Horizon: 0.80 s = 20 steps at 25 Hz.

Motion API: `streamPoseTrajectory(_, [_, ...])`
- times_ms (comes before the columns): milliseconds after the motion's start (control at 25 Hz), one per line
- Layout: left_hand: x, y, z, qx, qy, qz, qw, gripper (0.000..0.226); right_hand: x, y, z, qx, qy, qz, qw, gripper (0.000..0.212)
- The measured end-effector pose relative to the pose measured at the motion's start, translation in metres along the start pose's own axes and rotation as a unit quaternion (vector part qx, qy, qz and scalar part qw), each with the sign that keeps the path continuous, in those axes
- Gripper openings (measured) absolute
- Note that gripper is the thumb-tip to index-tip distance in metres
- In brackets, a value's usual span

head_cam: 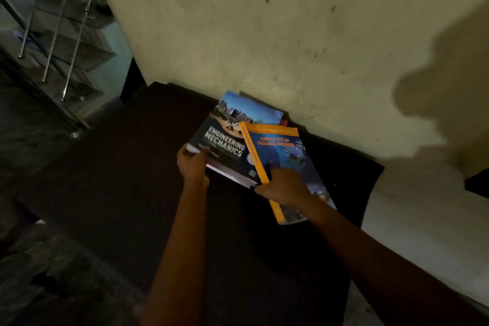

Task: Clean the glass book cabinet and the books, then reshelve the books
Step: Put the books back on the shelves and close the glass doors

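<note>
A thick dark book titled Engineering Mechanics (226, 137) lies on a dark brown seat (127, 167) against the wall. My left hand (192, 164) grips its near left corner, thumb over the cover. A blue book with an orange border (283, 164) lies tilted across the first book's right side. My right hand (281, 184) grips this book at its spine edge, fingers on the cover. A red edge of another book (284, 122) peeks out behind the pile. The glass cabinet is out of view.
A stained cream wall (264, 34) rises right behind the books. A staircase with metal balusters (66, 34) is at the upper left. The dark seat runs toward me, and pale floor (412, 225) shows at the right. The scene is dim.
</note>
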<state>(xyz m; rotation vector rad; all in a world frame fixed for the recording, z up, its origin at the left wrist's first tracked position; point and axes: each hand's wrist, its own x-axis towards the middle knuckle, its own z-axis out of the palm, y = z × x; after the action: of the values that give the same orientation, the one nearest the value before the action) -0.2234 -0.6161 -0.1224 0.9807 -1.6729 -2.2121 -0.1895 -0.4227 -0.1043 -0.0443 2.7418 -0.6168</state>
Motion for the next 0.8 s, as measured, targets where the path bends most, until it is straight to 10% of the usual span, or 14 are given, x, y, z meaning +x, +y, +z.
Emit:
streamPoseTrajectory(240, [-0.075, -0.051, -0.027, -0.013, -0.111, -0.187, 0.976, 0.024, -0.024, 0.016, -0.001, -0.064, 0.053, 0.004, 0.997, 0.037])
streamPoseTrajectory(800, [-0.215, -0.055, -0.032, 0.151, -0.122, 0.062, 0.979, 0.062, -0.187, 0.097, -0.064, -0.077, 0.230, -0.051, 0.969, 0.049])
